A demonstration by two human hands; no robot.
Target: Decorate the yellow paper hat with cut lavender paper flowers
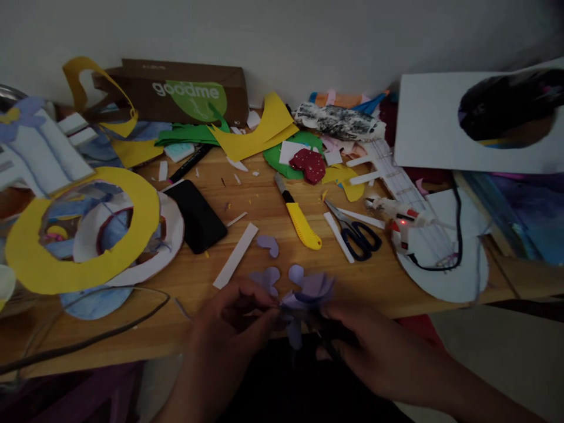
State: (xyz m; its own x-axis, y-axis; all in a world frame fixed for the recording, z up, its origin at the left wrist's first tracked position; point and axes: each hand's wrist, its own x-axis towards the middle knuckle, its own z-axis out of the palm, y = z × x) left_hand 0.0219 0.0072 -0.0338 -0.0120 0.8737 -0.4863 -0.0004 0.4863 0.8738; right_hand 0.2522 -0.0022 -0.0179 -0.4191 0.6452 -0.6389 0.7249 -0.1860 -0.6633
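At the table's front edge, my left hand (240, 320) pinches a piece of purple paper (312, 288) between thumb and fingers. My right hand (359, 343) is closed around dark scissors (324, 332), their blades against the paper. Blur and dim light hide where exactly the blades meet it. Just beyond the hands lie purple paper cutouts with rounded lobes, one a small loose petal shape (268, 244). A white strip (235, 255) rests to their left. Farther back are a yellow utility knife (302, 220) and a second pair of scissors (355, 230), partly spread.
A black phone (194, 216) and a yellow paper ring (141, 235) lie to the left. On the right, a corded glue gun (405, 226) shows a red light. A brown box (176, 94) and a white board (427, 117) stand behind. A cable (88, 338) crosses the front left.
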